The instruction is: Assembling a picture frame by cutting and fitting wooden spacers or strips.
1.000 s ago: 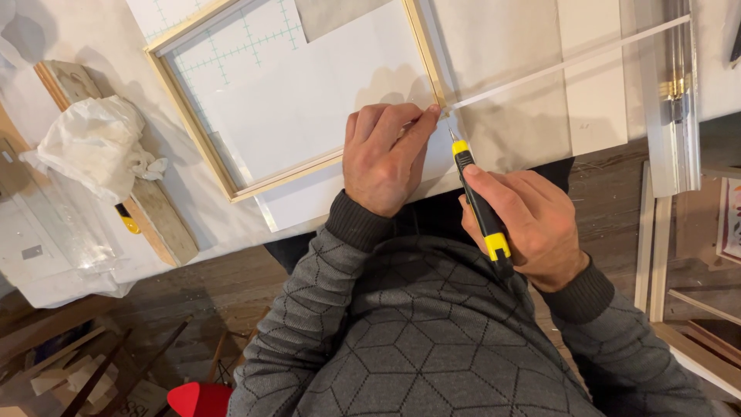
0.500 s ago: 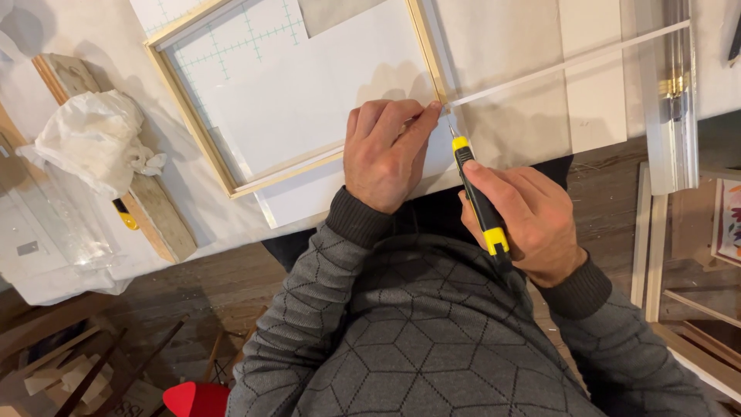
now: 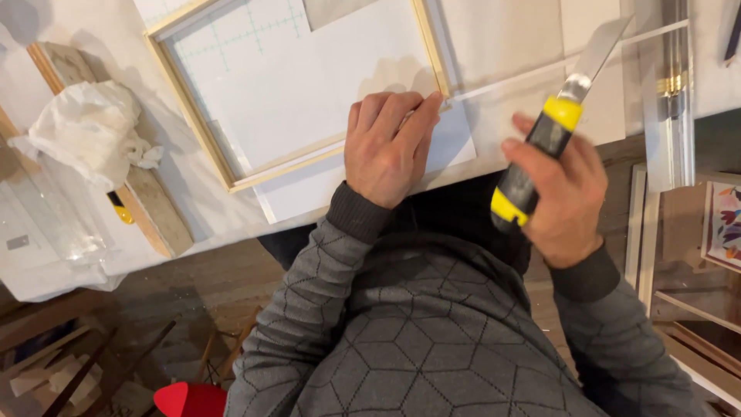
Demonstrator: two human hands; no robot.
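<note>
L hand (image 3: 387,147) lying flat, fingers narrow, pressing white sheet (image 3: 324,100) in wooden frame (image 3: 202,137) nr table's front edge | R hand (image 3: 559,193) gripping utility knife (image 3: 544,139), blade raised | risk: bare blade is nearing L fingers, slip could be cutting them

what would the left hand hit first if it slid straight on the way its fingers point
Probably the wooden frame: the left hand lies flat on the white sheet with fingertips already at the frame's near corner, so hardly any gap remains.
</note>
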